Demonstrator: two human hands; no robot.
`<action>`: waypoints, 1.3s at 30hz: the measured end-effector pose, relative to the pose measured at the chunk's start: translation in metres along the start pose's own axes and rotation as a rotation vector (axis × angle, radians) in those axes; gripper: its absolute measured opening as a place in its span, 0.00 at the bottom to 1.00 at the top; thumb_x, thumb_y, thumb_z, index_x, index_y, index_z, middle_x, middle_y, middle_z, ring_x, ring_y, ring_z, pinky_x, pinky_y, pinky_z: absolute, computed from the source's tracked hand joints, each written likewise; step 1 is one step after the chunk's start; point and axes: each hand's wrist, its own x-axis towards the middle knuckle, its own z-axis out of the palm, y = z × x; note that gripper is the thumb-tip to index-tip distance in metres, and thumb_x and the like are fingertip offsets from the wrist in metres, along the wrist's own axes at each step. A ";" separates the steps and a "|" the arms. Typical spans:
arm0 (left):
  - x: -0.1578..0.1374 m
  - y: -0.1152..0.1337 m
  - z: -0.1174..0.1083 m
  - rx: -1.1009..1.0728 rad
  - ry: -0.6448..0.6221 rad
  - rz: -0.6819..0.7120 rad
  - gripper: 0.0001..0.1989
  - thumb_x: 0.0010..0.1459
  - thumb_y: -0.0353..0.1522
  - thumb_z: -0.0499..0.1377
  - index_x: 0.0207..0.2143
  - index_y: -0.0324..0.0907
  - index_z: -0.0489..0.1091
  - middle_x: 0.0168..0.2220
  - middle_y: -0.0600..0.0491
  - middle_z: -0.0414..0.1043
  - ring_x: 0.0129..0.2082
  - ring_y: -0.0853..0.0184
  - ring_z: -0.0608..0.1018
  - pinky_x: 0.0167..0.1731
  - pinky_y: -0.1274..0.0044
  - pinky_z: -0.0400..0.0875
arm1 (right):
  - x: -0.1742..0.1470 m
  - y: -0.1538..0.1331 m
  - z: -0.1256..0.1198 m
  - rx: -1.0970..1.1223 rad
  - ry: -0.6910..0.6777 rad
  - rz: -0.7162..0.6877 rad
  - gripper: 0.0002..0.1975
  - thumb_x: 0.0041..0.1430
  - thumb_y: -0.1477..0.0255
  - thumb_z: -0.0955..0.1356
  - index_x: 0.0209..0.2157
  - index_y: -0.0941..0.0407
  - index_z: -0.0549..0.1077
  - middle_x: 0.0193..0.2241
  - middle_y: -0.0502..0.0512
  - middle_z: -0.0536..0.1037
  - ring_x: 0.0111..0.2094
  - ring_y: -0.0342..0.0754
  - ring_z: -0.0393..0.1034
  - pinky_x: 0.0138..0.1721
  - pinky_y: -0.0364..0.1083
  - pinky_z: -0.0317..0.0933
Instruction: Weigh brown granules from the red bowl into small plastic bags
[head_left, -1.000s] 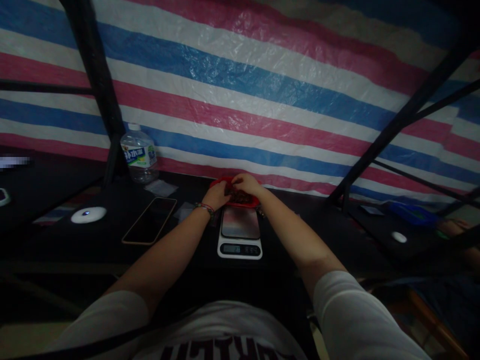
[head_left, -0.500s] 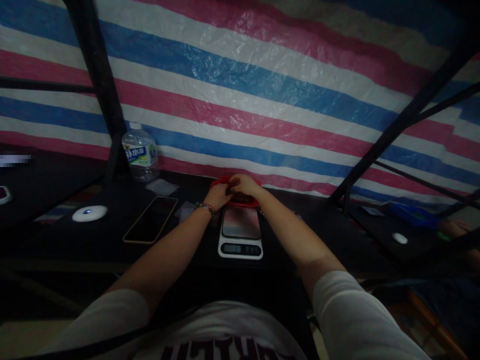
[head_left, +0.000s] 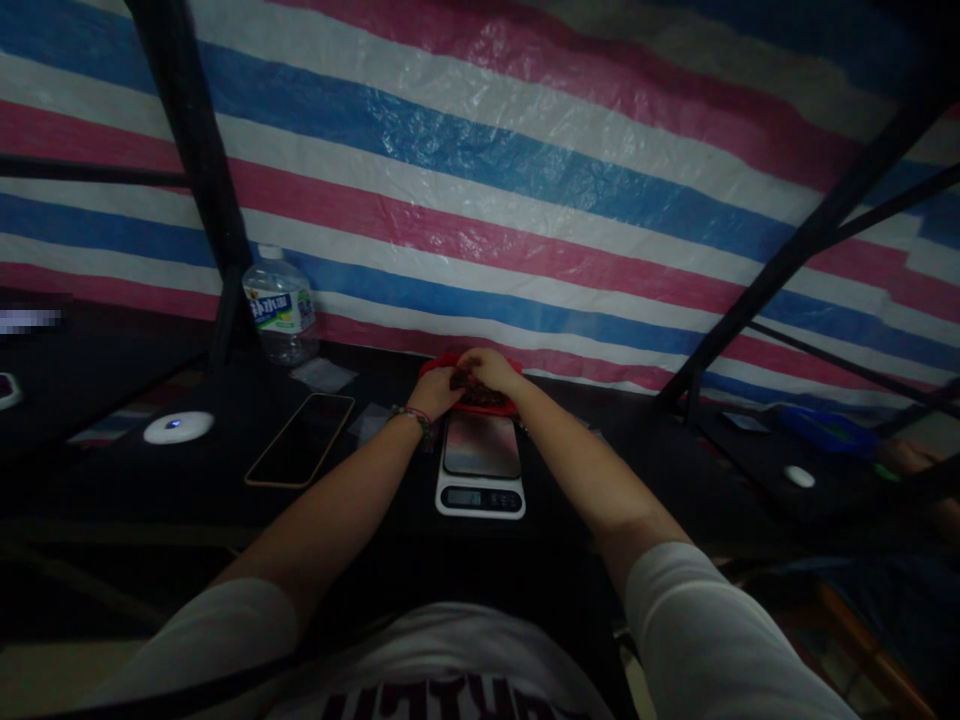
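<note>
A red tray with a heap of small dark reddish-brown pieces lies in front of me, by the striped sheet. My left hand reaches in from its left side, fingers drawn together, fingertips hidden among the pieces. Arched over the heap, my right hand has its fingers curled down around some dark pieces. The pieces are too dim and small to name. Just on my side of the tray is a white digital scale with a metal plate and a lit display; nothing lies on the visible part of the plate.
Left of the scale are a phone, thin clear plastic bags, a white oval device and a large clear bottle. Black frame posts stand either side. At far right are a blue tray and another person's hand.
My right hand's fingers have shifted slightly over the heap, and the dark pieces beneath them look rearranged. My left hand, the tray and the scale stay almost where they were.
</note>
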 end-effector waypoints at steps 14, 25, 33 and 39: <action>0.000 0.001 -0.003 -0.031 0.008 0.016 0.14 0.53 0.32 0.58 0.43 0.40 0.73 0.41 0.47 0.77 0.41 0.61 0.78 0.43 0.75 0.69 | -0.001 0.008 0.008 0.008 0.052 0.069 0.13 0.47 0.83 0.68 0.34 0.58 0.79 0.31 0.53 0.80 0.32 0.45 0.74 0.37 0.42 0.66; -0.001 0.000 -0.005 -0.053 0.005 0.038 0.14 0.53 0.33 0.59 0.43 0.40 0.73 0.42 0.47 0.77 0.42 0.60 0.78 0.44 0.74 0.69 | -0.007 0.003 0.004 -0.006 0.059 0.013 0.10 0.49 0.81 0.68 0.32 0.57 0.79 0.32 0.53 0.80 0.34 0.46 0.73 0.41 0.44 0.66; -0.004 0.002 -0.007 -0.085 0.079 0.047 0.20 0.54 0.33 0.57 0.49 0.40 0.69 0.46 0.47 0.75 0.46 0.62 0.76 0.48 0.73 0.68 | -0.030 -0.008 -0.002 -0.041 0.284 0.043 0.10 0.53 0.80 0.65 0.34 0.58 0.78 0.36 0.55 0.79 0.40 0.47 0.72 0.47 0.47 0.63; -0.007 0.015 -0.016 -0.067 0.118 0.145 0.19 0.53 0.35 0.58 0.47 0.37 0.70 0.45 0.45 0.74 0.48 0.60 0.73 0.52 0.71 0.66 | -0.079 -0.011 -0.006 0.099 0.368 0.180 0.11 0.54 0.74 0.65 0.37 0.57 0.78 0.30 0.53 0.79 0.32 0.46 0.72 0.38 0.44 0.65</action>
